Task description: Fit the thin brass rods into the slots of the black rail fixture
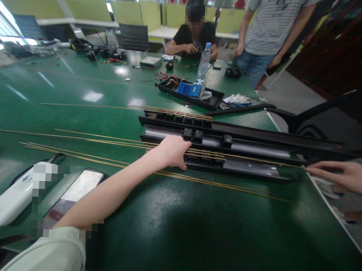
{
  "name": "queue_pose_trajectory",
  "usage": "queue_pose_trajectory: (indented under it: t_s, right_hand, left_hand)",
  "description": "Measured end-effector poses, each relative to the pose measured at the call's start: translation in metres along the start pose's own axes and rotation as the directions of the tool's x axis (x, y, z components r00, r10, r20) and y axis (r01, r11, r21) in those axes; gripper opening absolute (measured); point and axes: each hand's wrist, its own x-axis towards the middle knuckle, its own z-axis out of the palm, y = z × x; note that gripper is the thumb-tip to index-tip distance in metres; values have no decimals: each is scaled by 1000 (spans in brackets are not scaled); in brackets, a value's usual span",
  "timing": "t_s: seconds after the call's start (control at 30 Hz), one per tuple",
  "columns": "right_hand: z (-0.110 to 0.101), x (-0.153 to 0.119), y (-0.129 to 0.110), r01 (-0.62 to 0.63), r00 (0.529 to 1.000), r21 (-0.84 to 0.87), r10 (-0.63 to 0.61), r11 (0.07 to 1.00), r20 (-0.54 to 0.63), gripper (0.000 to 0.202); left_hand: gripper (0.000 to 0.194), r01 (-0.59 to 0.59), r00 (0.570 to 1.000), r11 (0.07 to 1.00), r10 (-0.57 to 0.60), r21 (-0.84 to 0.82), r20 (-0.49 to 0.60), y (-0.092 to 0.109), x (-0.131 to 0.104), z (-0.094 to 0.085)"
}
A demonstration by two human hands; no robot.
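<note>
So the left hand (pixel 171 152) is stretched out across the green table (pixel 171 231) with its fingers curled down over the near end of the closest black rail (pixel 242 166), resting on the thin brass rods (pixel 108 162) that run under it there. It looks more like pressing and steadying than a real pinch, though I can't tell whether any single rod is actually caught between the fingers. The right hand (pixel 341 176) is way over at the table's right edge, fingers flat and loosely spread, touching the far tips of those same rods, so the two hands are well apart, one at each end of the rail, probably to keep the long stuff lined up. More rails (pixel 259 135) lie parallel just behind, and another bundle of rods sits along the back one. Near my left elbow there's a phone (pixel 76 191) and a white case (pixel 13 200). Farther off, a black tray (pixel 212 101) with blue parts and a water bottle (pixel 203 62), with one seated person (pixel 194 36) and one standing (pixel 272 27) at the far end.
</note>
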Motion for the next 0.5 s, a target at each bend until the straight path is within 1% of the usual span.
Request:
queue_pose_trajectory:
  t_s: [0.07,0.1,0.17,0.23,0.33,0.5]
  right_hand:
    - [-1,6,12,-75,991,17,73,997,109,61]
    - [-1,9,18,-85,989,16,83,996,126,61]
    - [-3,13,28,-57,990,14,55,998,131,57]
    - [-4,15,34,-57,990,0,57,998,128,54]
    - [-7,14,37,-90,985,-10,90,996,147,48]
    - [-9,13,41,-95,984,17,92,995,150,43]
  left_hand:
    - [64,4,1000,1000,-4,2,5,0,0,0]
    - [64,5,1000,1000,-5,3,6,0,1,0]
    - [64,5,1000,1000,-5,7,2,0,1,1]
    - [64,4,1000,1000,-4,8,-3,0,1,1]
    - [64,2,1000,1000,-2,9,-6,0,0,0]
    - [64,6,1000,1000,-6,9,7,1,0,-1]
